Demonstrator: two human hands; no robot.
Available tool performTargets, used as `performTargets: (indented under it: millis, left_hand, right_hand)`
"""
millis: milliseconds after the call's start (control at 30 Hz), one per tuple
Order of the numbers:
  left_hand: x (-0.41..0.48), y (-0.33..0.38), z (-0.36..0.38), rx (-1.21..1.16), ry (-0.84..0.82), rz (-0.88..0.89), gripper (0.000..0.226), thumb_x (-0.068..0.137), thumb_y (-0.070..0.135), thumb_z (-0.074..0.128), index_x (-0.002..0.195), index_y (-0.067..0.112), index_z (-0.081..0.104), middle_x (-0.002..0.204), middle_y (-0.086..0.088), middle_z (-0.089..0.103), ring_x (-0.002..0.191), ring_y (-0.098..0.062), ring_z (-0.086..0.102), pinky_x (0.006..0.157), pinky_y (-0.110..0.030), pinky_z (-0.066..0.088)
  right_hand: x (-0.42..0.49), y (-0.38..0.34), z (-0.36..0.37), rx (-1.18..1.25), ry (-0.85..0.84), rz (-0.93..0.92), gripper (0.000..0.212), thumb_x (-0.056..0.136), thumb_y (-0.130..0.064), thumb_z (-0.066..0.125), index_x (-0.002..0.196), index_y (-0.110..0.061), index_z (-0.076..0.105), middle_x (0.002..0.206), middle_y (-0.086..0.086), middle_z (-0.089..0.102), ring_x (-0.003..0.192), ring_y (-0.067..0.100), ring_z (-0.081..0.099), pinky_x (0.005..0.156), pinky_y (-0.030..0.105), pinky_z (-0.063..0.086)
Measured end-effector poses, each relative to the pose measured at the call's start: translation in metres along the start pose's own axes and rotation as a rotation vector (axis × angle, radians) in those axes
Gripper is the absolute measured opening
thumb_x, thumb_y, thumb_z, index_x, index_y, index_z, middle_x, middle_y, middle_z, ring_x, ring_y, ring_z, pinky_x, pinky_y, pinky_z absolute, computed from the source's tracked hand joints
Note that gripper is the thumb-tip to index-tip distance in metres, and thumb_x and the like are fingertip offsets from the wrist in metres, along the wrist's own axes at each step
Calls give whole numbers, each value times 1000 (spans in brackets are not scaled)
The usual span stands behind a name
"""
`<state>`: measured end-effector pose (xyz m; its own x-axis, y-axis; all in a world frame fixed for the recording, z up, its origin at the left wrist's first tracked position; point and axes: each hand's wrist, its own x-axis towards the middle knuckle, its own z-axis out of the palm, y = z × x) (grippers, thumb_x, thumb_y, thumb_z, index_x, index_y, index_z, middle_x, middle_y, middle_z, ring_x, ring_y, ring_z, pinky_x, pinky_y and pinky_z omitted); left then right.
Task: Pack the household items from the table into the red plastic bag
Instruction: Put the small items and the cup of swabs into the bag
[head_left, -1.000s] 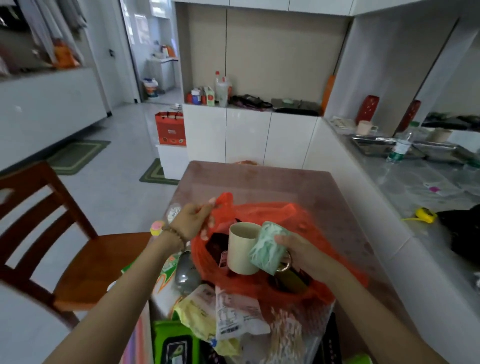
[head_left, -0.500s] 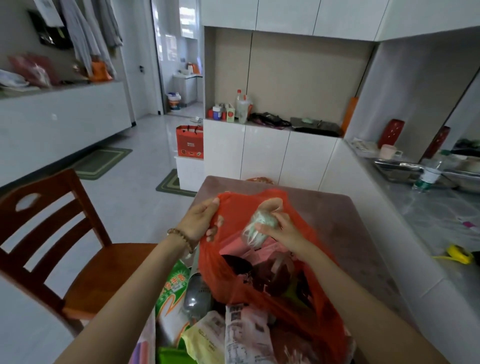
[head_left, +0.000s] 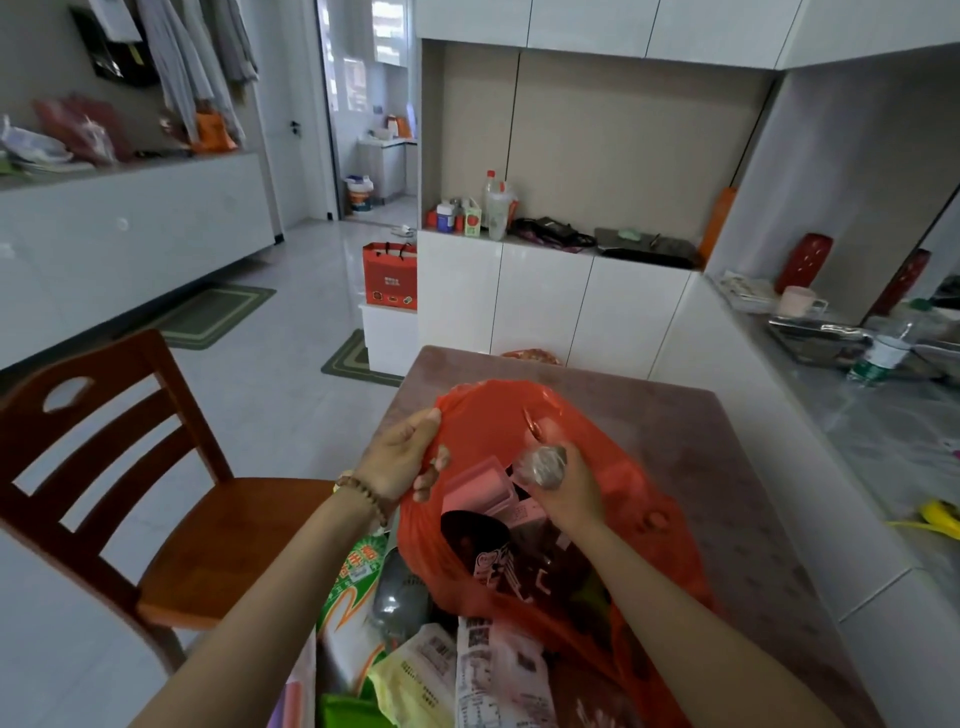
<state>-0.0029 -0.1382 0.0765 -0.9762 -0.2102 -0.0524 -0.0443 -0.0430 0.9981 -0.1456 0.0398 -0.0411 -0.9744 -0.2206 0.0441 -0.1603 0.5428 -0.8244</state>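
Soft daylight reaches you from the bright window (head_left: 363, 78) far beyond your left hand (head_left: 402, 457), glaring off the glossy white floor tiles (head_left: 311, 260). Shadows are faint. The thin red plastic bag (head_left: 498, 421) that hand grips glows translucent. The small silvery bundle (head_left: 543, 464) in your right hand (head_left: 571, 493) is blurred; the white wall cabinets (head_left: 587, 26) beyond bow at the edges.

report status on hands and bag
Left hand grips bag rim, holding it open. Right hand holds wrapped item in bag mouth. Packets unpacked at near table edge.
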Motion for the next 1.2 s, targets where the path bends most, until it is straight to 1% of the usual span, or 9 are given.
performTargets:
  millis: [67, 167, 300, 567, 667, 767, 933, 1033, 1200]
  left_hand:
    - [1, -1, 0, 9, -13, -2, 32, 100, 28, 30, 75, 10, 38, 52, 2, 47, 29, -4, 29, 30, -14, 29]
    - [1, -2, 1, 4, -20, -18, 32, 100, 29, 31, 74, 11, 39, 54, 1, 47, 29, -4, 29, 29, -14, 29]
    - [0, -8, 2, 0, -30, -31, 33, 100, 28, 30, 73, 13, 41, 49, 3, 47, 28, -3, 29, 29, -12, 29]
    - [0, -11, 3, 28, -46, -42, 35, 101, 28, 28, 71, 14, 43, 36, 5, 46, 26, -3, 29, 29, -13, 31]
    - [6, -12, 2, 28, -36, -30, 35, 101, 28, 28, 72, 14, 43, 36, 6, 46, 26, -3, 29, 29, -13, 31]
    - [11, -18, 1, 30, -35, -33, 37, 100, 30, 28, 71, 14, 43, 37, 5, 47, 26, -3, 29, 29, -13, 31]
    - [15, -27, 0, 17, -22, -54, 35, 100, 30, 29, 72, 16, 46, 38, 5, 47, 27, -3, 30, 30, -14, 33]
    - [18, -30, -2, 27, -7, -51, 28, 99, 30, 35, 81, 17, 52, 43, 5, 50, 28, -5, 35, 31, -16, 36]
    - [11, -39, -29, 87, 19, -86, 32, 89, 29, 58, 109, 4, 60, 77, -6, 64, 60, -15, 65, 58, -26, 57]
  right_hand:
    - [4, -1, 0, -67, 33, -19, 65, 72, -14, 76, 128, -26, 44, 117, 0, 62, 101, 23, 64, 82, 39, 56]
    - [7, 5, 2, -237, -174, -44, 79, 76, -16, 74, 141, -31, 32, 133, -1, 55, 113, 23, 59, 85, 28, 47]
    - [12, 9, 1, -244, -279, -35, 95, 75, -26, 77, 148, -36, 17, 142, -2, 46, 124, 23, 52, 98, 40, 48]
    - [26, 12, 5, -187, -223, -70, 79, 73, -19, 79, 141, -24, 39, 133, 3, 54, 115, 20, 57, 99, 36, 49]
    - [35, 14, 15, -148, -284, 32, 75, 74, -9, 76, 138, -22, 40, 120, -4, 57, 102, 16, 59, 75, 22, 56]
    - [42, 20, 20, -100, -304, 77, 72, 72, -8, 77, 134, -22, 43, 122, -4, 55, 90, 10, 54, 46, 5, 41]
    - [29, 18, 3, -3, -331, 48, 71, 77, -21, 77, 139, -20, 42, 128, 0, 58, 107, 13, 59, 87, 21, 49]
    - [2, 2, -21, 99, -369, -6, 67, 81, -21, 74, 140, -19, 43, 132, -1, 53, 99, 2, 57, 75, 2, 46]
    - [-62, -44, -50, 212, -439, -75, 32, 88, -25, 64, 118, -31, 58, 132, -11, 55, 118, 0, 53, 93, 12, 45]
